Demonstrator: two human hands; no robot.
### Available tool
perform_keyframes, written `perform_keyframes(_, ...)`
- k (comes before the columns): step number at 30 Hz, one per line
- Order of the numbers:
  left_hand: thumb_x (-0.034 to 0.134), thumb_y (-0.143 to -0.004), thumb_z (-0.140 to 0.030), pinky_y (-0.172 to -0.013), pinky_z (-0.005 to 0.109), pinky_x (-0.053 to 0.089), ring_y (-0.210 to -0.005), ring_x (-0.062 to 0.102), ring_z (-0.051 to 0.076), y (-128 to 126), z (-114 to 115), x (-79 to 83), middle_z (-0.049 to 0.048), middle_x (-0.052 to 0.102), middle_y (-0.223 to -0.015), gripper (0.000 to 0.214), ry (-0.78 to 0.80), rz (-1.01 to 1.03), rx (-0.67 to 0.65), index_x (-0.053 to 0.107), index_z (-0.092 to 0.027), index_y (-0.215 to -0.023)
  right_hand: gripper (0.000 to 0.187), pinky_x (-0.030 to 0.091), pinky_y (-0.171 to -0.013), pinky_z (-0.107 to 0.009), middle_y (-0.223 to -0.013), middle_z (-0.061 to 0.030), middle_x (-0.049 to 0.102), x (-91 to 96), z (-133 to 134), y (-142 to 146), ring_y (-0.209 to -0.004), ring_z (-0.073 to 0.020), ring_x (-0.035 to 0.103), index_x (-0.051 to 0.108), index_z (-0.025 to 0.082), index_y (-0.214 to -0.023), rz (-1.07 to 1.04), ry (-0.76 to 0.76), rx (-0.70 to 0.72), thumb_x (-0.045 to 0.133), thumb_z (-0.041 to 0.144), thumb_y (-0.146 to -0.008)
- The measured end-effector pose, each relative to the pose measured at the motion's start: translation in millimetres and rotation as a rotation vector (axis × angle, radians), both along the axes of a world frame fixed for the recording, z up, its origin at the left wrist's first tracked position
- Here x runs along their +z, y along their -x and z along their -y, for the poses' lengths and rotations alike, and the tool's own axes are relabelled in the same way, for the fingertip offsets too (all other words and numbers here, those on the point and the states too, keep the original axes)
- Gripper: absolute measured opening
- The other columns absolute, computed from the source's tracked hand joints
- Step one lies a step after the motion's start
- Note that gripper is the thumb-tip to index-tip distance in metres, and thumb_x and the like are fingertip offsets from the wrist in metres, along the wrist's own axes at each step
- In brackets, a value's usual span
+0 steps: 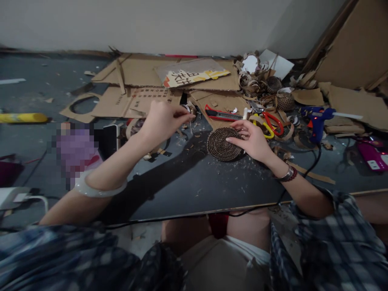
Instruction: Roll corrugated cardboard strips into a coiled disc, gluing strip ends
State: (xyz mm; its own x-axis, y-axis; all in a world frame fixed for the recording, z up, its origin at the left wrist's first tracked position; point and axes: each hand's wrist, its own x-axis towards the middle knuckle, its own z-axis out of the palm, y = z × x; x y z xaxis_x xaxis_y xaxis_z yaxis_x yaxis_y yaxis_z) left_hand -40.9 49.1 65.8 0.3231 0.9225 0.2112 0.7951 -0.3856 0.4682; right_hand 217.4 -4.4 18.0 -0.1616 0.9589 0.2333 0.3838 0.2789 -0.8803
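Note:
A round coil of corrugated cardboard (223, 144) is tilted up a little above the dark tabletop. My right hand (254, 139) grips its right edge, thumb on the near face and the other fingers behind. To the left, my left hand (165, 121) is raised over the table with thumb and forefinger pinched together. Something thin and pale seems to hang at those fingertips, too small to make out. Just beyond the coil lie a red-and-black utility knife (222, 114), yellow-handled scissors (264, 126) and red-handled scissors (274, 123).
A blue glue gun (317, 119) with a white stick stands at the right, its cable running toward me. Flat cardboard sheets (133, 101) and a heap of curled strips (260, 83) line the back. A purple power strip (372, 153) is far right; a yellow tube (24, 117) lies left.

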Motion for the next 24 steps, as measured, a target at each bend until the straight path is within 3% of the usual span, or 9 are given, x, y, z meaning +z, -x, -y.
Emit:
perform_keyframes(6,0.069,-0.075,-0.032,-0.071,0.025,0.047,-0.07,0.062,0.014,-6.9,-0.7,-14.3,0.005,0.07,-0.076,0.022,0.298,0.331,-0.118,0.071,-0.011,-0.084,0.032,0.053,-0.087,-0.035,-0.104,-0.0056,0.067,1.7,-2.0,-1.3,-0.102,-0.0193,0.062,0.06,0.019,-0.099,-0.013,0.012,0.002,0.073,0.028,-0.071)
perform_keyframes(10,0.073,-0.074,-0.024,-0.08,0.027,0.053,-0.077,0.066,0.014,-14.1,3.6,-20.9,0.0045,0.072,-0.081,0.016,0.582,0.664,-0.117,0.07,-0.013,-0.084,0.029,0.054,-0.084,-0.036,-0.102,-0.0053,0.067,-3.2,-3.2,-2.9,-0.099,-0.0197,0.063,0.06,0.02,-0.1,0.052,0.0,0.005,0.071,0.03,-0.074)
perform_keyframes(14,0.062,-0.084,-0.022,-0.073,0.02,0.054,-0.071,0.065,0.009,-24.4,14.7,-23.7,0.0033,0.07,-0.08,0.016,0.882,0.957,-0.124,0.072,-0.015,-0.094,0.019,0.05,-0.089,-0.042,-0.1,-0.0055,0.067,-4.6,0.8,-1.3,-0.099,-0.0221,0.062,0.061,0.021,-0.098,0.264,-0.197,-0.062,0.064,0.028,-0.08)
perform_keyframes(18,0.055,-0.088,-0.017,-0.063,0.016,0.053,-0.062,0.061,0.006,-33.7,28.2,-20.3,0.004,0.069,-0.081,0.022,1.104,0.987,-0.164,0.071,-0.016,-0.103,0.01,0.044,-0.098,-0.044,-0.102,-0.0038,0.066,2.1,10.1,2.9,-0.105,-0.0209,0.058,0.063,0.025,-0.093,0.344,-0.522,-0.065,0.056,0.028,-0.088)
perform_keyframes(24,0.054,-0.09,-0.017,-0.062,0.016,0.053,-0.063,0.061,0.007,-36.9,35.6,-17.6,0.0059,0.07,-0.084,0.023,1.15,1.016,-0.212,0.071,-0.015,-0.105,0.01,0.048,-0.092,-0.042,-0.092,-0.0014,0.068,7.2,16.0,5.5,-0.094,-0.0204,0.06,0.065,0.028,-0.089,0.337,-0.599,-0.044,0.056,0.033,-0.088)
